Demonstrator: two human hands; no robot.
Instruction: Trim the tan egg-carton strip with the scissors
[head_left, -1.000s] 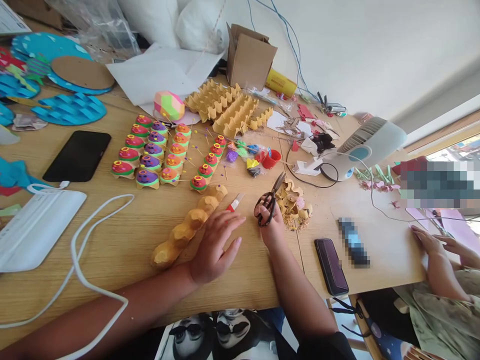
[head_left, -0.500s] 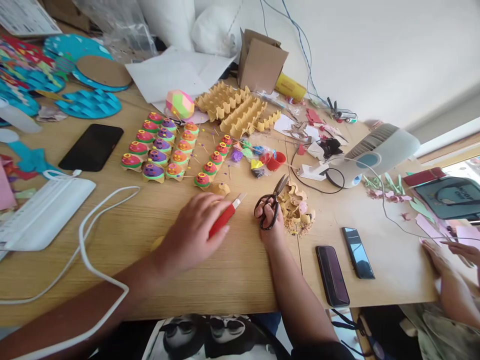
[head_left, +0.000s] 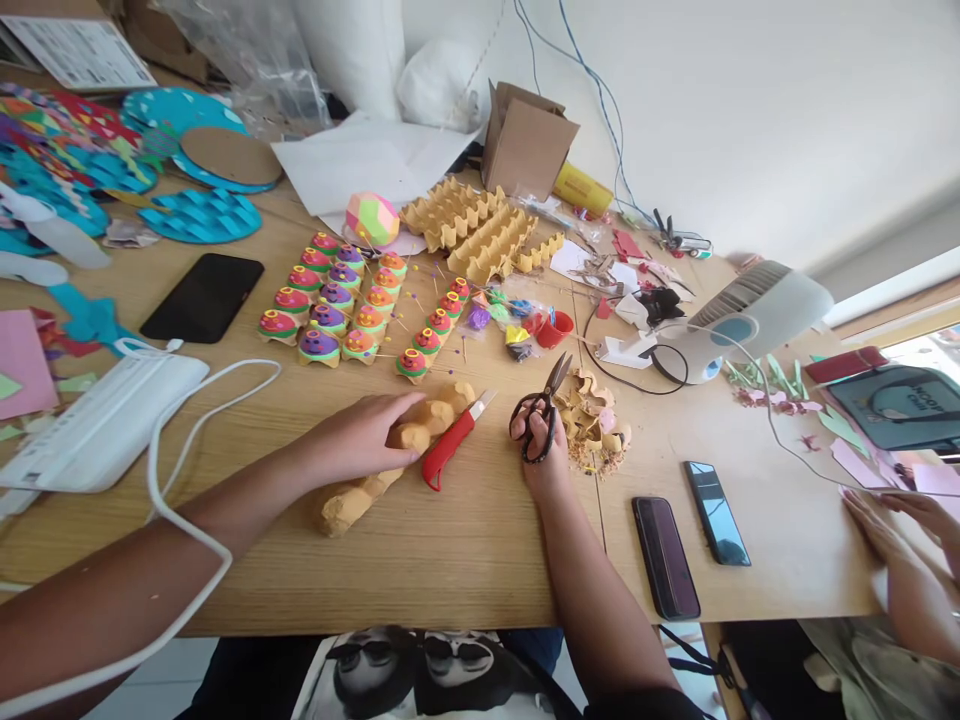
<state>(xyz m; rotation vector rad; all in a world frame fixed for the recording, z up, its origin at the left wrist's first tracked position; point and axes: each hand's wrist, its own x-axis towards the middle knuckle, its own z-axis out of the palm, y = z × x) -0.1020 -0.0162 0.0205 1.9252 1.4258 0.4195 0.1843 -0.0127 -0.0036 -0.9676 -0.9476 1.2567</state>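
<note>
My left hand (head_left: 364,432) is closed over the middle of a plain tan egg carton strip (head_left: 349,506), which lies slantwise on the table. Its fingers wrap the far side, partly hidden. Just right of the strip, a red utility knife (head_left: 448,447) rests on the wood with its blade out. In my right hand (head_left: 546,462), which rests on the table, a pair of black scissors (head_left: 553,385) points up and away. Beside that hand sits a heap of cut egg carton scraps (head_left: 592,420) and crumbs.
Painted egg carton strips (head_left: 322,318) stand behind, near uncut egg carton pieces (head_left: 491,240). Two phones (head_left: 666,556) lie at right, another phone (head_left: 202,297) at left. A white cable (head_left: 196,535) crosses above my left forearm. A co-worker's hands (head_left: 885,530) are at far right.
My left hand has put down the red utility knife and moved left onto the egg carton strip. My right hand stays put with the scissors. The view has shifted slightly.
</note>
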